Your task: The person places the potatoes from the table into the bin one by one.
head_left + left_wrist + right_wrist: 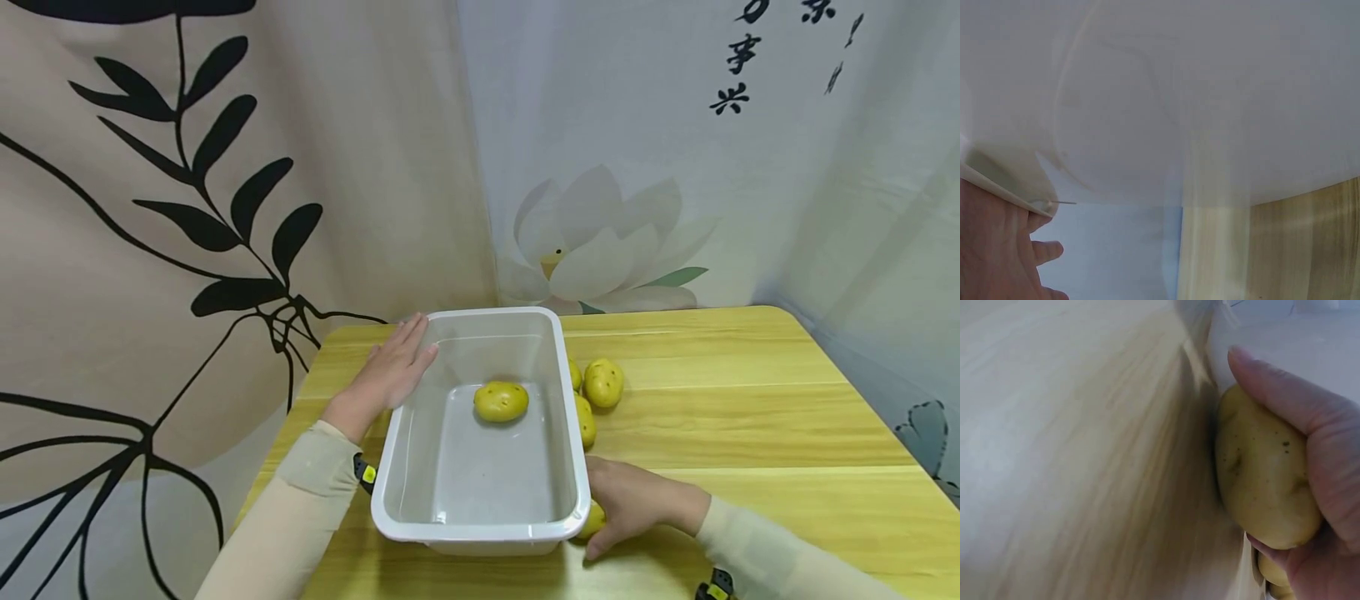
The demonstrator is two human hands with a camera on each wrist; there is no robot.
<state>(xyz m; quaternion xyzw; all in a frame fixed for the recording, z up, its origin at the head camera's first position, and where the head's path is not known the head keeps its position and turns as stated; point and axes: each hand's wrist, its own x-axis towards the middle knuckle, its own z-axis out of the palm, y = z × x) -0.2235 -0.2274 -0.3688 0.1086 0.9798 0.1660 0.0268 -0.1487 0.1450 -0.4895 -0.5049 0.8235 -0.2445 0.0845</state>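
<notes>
A white plastic tub (480, 531) stands on the table with one yellow potato (501, 402) lying on its floor. My left hand (393, 367) rests on the tub's left rim near the far corner, fingers extended; the left wrist view shows the tub's outer wall (1129, 100) close up. Beside the tub's near right corner, my right hand (637, 498) grips another potato (1266, 469), thumb on one side and fingers round the other. In the head view the tub's rim and the hand partly cover this potato.
Several more potatoes, one of them a whole potato (603, 383) in plain sight, lie along the tub's right side, partly hidden by its rim. The wooden table (712, 400) ends at a printed curtain (390, 167) behind and to the left.
</notes>
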